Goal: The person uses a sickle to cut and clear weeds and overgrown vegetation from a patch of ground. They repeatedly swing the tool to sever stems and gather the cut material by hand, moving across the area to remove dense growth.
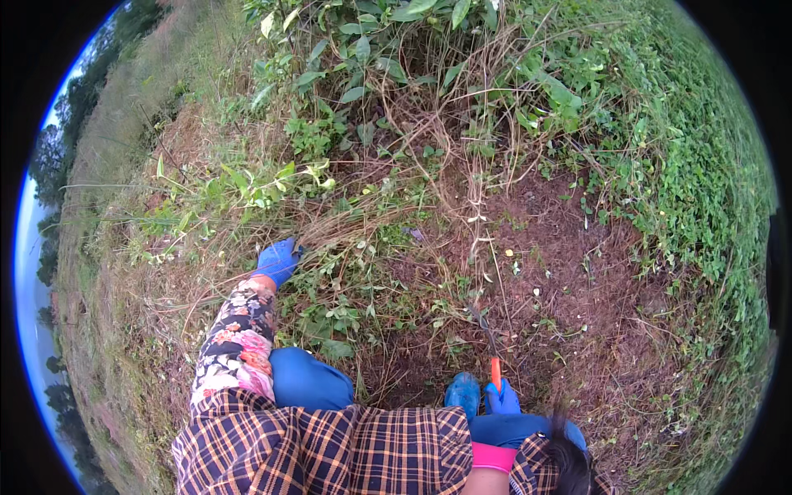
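Observation:
My left hand (278, 260), in a blue glove, reaches out at the left and is closed around a bundle of dry grass and weed stems (346, 226) that fans out to its right. Low in the view, my right hand (502, 398), also blue-gloved, grips the orange handle of a hand tool (495, 373). The tool's dark, narrow metal part points away from me over the ground; its exact shape is hard to tell against the stems. Leafy green weeds (337, 315) stand between my left hand and my knees.
A leafy shrub (365, 52) with tangled dry vines rises ahead. Dense green creepers (693, 185) cover the right side. Reddish-brown soil (588, 291) with bits of straw shows at centre right. My blue shoe (463, 393) is beside my right hand. Taller grass grows at the left.

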### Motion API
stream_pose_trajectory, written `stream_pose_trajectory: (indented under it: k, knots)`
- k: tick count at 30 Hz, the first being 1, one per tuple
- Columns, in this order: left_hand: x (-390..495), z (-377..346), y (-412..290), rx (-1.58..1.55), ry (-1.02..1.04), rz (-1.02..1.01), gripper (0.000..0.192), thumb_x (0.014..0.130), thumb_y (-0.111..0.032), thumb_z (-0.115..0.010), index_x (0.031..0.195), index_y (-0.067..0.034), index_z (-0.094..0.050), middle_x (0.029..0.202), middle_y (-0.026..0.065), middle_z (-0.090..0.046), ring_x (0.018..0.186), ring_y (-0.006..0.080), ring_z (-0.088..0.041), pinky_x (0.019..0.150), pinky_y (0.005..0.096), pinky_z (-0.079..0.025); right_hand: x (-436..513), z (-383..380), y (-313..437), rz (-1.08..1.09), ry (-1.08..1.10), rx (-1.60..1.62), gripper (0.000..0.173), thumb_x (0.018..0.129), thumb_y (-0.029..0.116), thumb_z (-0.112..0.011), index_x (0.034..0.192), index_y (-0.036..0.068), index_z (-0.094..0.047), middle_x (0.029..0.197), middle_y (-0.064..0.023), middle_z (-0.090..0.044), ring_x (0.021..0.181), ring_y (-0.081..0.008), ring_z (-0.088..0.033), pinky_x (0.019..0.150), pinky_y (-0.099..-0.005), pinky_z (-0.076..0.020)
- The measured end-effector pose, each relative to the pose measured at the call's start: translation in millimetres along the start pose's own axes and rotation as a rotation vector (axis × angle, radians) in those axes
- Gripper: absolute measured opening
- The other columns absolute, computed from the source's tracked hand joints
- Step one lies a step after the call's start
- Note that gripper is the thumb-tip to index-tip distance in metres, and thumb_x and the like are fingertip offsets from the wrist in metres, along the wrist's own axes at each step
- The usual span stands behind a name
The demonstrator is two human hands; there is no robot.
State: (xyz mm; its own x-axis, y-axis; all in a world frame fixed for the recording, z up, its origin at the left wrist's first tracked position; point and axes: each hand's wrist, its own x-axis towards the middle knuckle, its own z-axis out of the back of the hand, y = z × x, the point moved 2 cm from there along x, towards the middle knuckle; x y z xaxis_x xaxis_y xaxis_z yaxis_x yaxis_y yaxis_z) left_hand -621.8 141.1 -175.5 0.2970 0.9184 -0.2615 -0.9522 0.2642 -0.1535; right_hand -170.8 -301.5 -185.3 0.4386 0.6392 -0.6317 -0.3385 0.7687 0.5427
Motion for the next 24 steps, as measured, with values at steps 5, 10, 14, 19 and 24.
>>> stream_pose_trajectory:
  k: [5,10,14,19,24]
  knots:
    - [-6.0,52.2,-43.9,0.050,0.061,-0.065,0.074,0.086,-0.053,-0.068,0.138,-0.004,-0.051,0.126,0.0227,-0.063,0.118,0.0390,-0.060,0.100,0.0464,-0.049,41.4,26.3,34.2,0.374,0.045,-0.043,0.033,0.100,0.034,-0.059,0.110,0.002,-0.057,0.071,-0.0196,-0.062,0.063,-0.0383,-0.062,0.058,-0.0468,-0.0447]
    - [-30.1,145.3,-142.8,0.239,-0.117,-0.166,0.082,0.080,-0.048,-0.076,0.145,-0.008,-0.045,0.141,0.0176,-0.054,0.128,0.0358,-0.053,0.105,0.0462,-0.045,117.9,97.6,159.3,0.531,-0.104,-0.039,0.030,0.101,0.034,-0.060,0.108,0.005,-0.059,0.069,-0.0140,-0.061,0.055,-0.0293,-0.060,0.052,-0.0437,-0.0440]
    - [-38.9,130.1,-221.7,0.278,-0.334,-0.521,0.091,0.078,-0.048,-0.078,0.151,-0.013,-0.039,0.153,0.0145,-0.042,0.141,0.0338,-0.039,0.113,0.0510,-0.035,196.9,91.1,256.2,0.218,0.203,0.274,0.033,0.103,0.041,-0.053,0.104,0.008,-0.057,0.065,-0.0001,-0.051,0.047,-0.0125,-0.049,0.042,-0.0325,-0.0430]
    - [-0.4,54.2,-240.5,0.547,-0.185,-0.657,0.091,0.085,-0.040,-0.071,0.159,-0.016,-0.024,0.164,0.0136,-0.028,0.151,0.0355,-0.025,0.121,0.0601,-0.019,257.5,4.5,285.2,0.190,0.394,0.320,0.036,0.102,0.044,-0.053,0.095,0.009,-0.055,0.064,-0.0007,-0.051,0.046,-0.0130,-0.047,0.041,-0.0322,-0.0421]
    - [81.4,13.2,-209.3,0.577,-0.330,-0.551,0.073,0.096,-0.014,-0.051,0.161,-0.016,-0.020,0.166,0.0134,-0.024,0.152,0.0357,-0.023,0.121,0.0576,-0.019,236.0,-9.7,238.5,0.320,0.203,0.104,0.036,0.102,0.042,-0.054,0.099,0.006,-0.053,0.065,-0.0025,-0.051,0.047,-0.0146,-0.050,0.042,-0.0330,-0.0431]
